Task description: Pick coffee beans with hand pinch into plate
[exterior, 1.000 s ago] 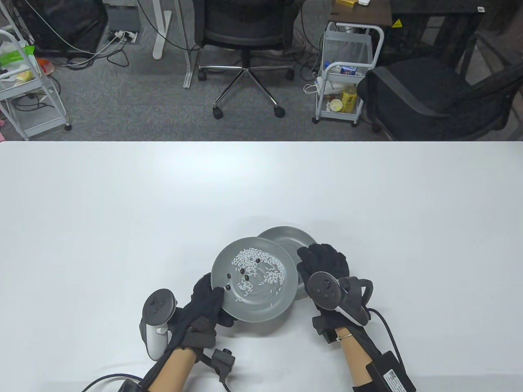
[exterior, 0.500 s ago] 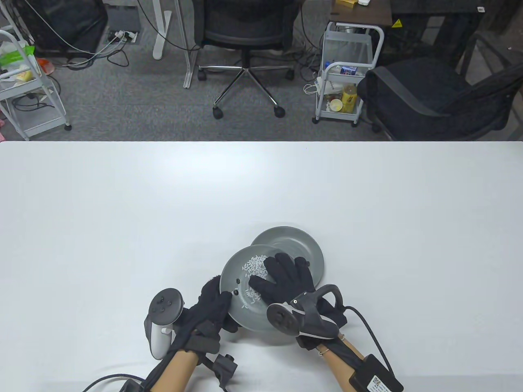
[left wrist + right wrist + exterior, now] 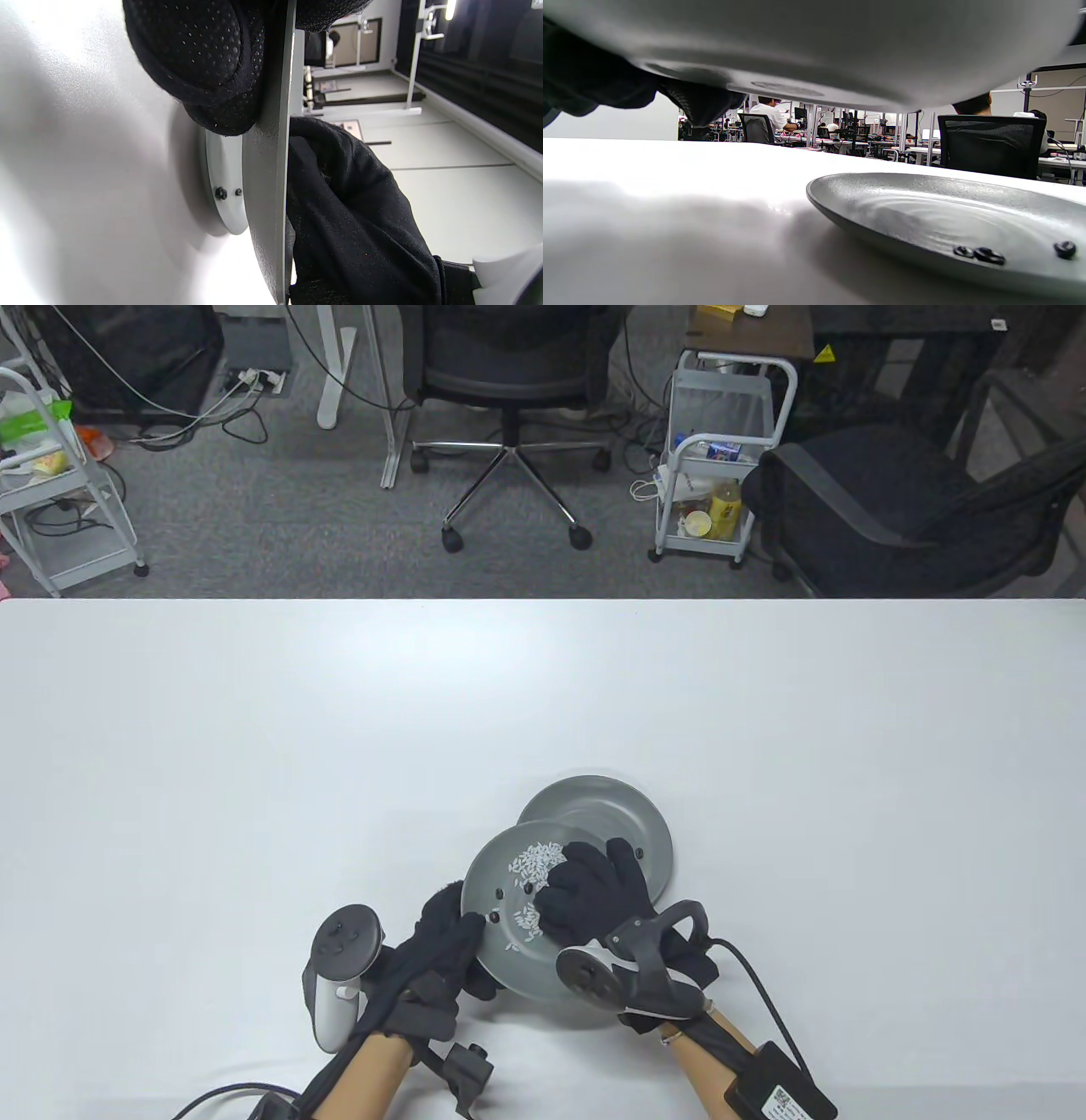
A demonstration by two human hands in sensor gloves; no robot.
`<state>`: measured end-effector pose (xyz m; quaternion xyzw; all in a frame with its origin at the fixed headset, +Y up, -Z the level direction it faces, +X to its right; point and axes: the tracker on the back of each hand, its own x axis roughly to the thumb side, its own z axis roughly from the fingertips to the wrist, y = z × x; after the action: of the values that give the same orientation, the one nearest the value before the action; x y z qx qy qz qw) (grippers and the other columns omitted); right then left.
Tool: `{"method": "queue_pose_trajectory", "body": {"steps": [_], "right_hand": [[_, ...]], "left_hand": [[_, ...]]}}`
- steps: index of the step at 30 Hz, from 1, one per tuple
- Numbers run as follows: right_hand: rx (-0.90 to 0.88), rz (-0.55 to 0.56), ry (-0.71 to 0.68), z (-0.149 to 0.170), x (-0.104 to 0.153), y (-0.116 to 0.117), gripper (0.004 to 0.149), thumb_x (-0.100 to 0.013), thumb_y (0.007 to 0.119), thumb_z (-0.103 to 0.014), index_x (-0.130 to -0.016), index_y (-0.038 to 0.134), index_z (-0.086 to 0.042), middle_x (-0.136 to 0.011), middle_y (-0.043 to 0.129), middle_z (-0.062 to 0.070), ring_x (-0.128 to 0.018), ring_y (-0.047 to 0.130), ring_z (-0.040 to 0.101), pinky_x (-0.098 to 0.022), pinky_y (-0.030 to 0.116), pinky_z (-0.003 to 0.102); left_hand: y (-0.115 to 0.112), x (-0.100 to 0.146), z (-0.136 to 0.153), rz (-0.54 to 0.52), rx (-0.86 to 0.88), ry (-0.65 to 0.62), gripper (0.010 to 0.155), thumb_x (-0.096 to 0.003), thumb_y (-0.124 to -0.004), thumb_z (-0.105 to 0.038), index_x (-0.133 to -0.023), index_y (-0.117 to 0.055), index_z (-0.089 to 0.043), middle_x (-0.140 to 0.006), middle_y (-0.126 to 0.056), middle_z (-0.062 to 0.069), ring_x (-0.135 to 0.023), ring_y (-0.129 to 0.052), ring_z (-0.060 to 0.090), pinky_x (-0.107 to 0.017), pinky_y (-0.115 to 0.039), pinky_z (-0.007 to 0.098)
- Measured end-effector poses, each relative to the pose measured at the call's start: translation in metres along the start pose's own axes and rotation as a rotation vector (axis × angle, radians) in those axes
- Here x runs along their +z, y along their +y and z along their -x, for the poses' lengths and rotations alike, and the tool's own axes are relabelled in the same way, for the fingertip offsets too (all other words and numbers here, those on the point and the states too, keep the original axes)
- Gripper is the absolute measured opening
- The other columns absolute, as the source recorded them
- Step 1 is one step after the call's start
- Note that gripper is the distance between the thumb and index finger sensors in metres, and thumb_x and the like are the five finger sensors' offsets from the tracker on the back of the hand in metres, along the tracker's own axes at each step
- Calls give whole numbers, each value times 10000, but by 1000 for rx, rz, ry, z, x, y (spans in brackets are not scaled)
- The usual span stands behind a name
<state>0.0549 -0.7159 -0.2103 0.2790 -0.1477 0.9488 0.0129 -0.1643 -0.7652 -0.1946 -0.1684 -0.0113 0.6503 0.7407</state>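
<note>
My left hand [image 3: 458, 929] grips the left rim of a grey plate [image 3: 509, 963] and holds it tilted above the table, thumb on top and fingers [image 3: 203, 63] beneath. The plate carries white rice [image 3: 534, 858] and dark coffee beans [image 3: 495, 915]. My right hand [image 3: 556, 892] rests on this plate with its fingers curled down among the rice and beans; the fingertips are hidden. A second grey plate [image 3: 607, 810] lies on the table behind, partly under the held one, with a few beans [image 3: 984, 255] in it. The held plate's underside [image 3: 840, 51] fills the top of the right wrist view.
The white table [image 3: 254, 772] stretches wide to the left, right and back. Beyond its far edge are an office chair [image 3: 509, 381], a white cart [image 3: 721, 449] and a black armchair [image 3: 891, 509] on the floor.
My right hand came from the right onto the held plate, first with fingers spread, now curled together over the rice and beans. My left hand shifted the plate slightly right.
</note>
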Motion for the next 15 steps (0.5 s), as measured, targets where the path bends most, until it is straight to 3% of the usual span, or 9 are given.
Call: {"method": "queue_pose_trajectory", "body": {"steps": [5,9,13,15], "right_hand": [[-34,-24,5,1,0,3,329,-656,642,-444,-935,736,-299,-1024,710,-26,-1069,643,299,-799,461,608],[-78,77,59,13,0,-12,329,-665,623,-442,-945,719,-296,-1026,701,-19,-1060,646,313,-791,480,603],[-163,193,204,43,4,-31,327,-684,619,-419,-955,713,-261,-1025,690,24,-1038,639,358,-770,491,609],[-160,175,318,66,8,-29,328,-690,624,-407,-955,722,-240,-1020,695,45,-1025,643,380,-757,499,615]], "left_hand": [[0,0,0,-3,-19,8,587,-659,-609,-243,-1111,-316,-8,-1005,-694,231,-563,-956,299,-369,-870,361],[2,0,0,-20,-1,-5,583,-660,-603,-245,-1112,-312,-20,-1014,-692,215,-580,-953,293,-384,-867,363],[6,0,2,-47,20,3,590,-662,-597,-248,-1117,-289,-30,-1027,-675,209,-595,-943,299,-396,-861,370],[7,0,3,-60,27,14,590,-664,-595,-248,-1116,-285,-30,-1030,-668,210,-598,-940,301,-399,-859,372]]}}
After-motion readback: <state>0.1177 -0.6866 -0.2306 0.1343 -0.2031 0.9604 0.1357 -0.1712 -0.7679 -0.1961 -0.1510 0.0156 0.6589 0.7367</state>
